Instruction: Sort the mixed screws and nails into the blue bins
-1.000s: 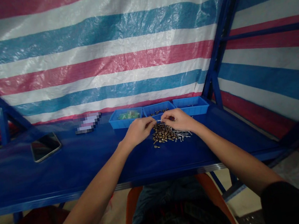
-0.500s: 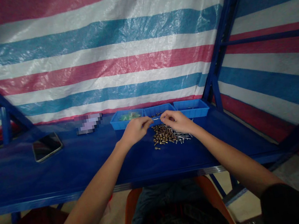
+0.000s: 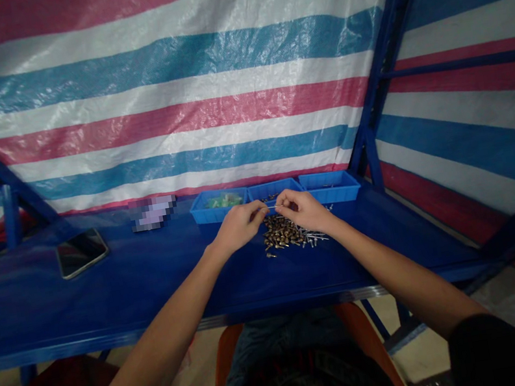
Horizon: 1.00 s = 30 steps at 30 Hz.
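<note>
Head view: pinching a thin pin [image 3: 272, 207] between left hand [image 3: 238, 226] and right hand [image 3: 309, 212].
Held above metal parts [image 3: 282, 235], near blue trays [image 3: 337, 195]; best aligned straight, with light fingertip pressure.

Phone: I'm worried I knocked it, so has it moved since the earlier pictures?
No. The phone lies in the same place on the table, against the left tray.

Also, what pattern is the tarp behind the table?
Red, white and blue stripes; head view.
</note>
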Each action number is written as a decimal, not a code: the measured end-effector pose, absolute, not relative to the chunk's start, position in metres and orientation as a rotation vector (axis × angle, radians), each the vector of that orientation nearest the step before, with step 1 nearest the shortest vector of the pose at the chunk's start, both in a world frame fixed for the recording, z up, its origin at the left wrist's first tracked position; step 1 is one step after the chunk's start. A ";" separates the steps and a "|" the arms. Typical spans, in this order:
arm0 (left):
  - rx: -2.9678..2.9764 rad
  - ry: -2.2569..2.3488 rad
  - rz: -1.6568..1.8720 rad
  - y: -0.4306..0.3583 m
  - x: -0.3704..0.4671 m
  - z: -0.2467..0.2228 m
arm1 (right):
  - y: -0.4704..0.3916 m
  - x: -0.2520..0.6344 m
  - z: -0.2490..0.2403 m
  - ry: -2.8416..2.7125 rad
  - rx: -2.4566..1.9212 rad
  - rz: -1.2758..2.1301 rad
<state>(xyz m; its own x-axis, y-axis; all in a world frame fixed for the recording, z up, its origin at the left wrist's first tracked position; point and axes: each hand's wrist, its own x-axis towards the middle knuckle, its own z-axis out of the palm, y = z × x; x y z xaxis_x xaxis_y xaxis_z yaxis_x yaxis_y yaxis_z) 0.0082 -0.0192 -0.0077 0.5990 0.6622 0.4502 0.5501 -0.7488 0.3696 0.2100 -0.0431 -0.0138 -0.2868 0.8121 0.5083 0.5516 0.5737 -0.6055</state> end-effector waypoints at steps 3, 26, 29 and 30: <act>2.609 0.998 0.862 -0.020 0.008 -0.008 | -0.044 0.210 -0.012 -1.971 -1.092 0.378; 2.686 0.958 0.434 -0.014 0.004 -0.018 | -0.029 0.299 0.008 -1.228 -1.665 -0.247; 2.665 0.945 0.358 -0.012 0.003 -0.020 | -0.026 0.299 0.003 -1.286 -1.721 -0.177; 2.657 0.939 0.353 -0.012 0.003 -0.021 | -0.025 0.295 0.002 -1.330 -1.719 -0.137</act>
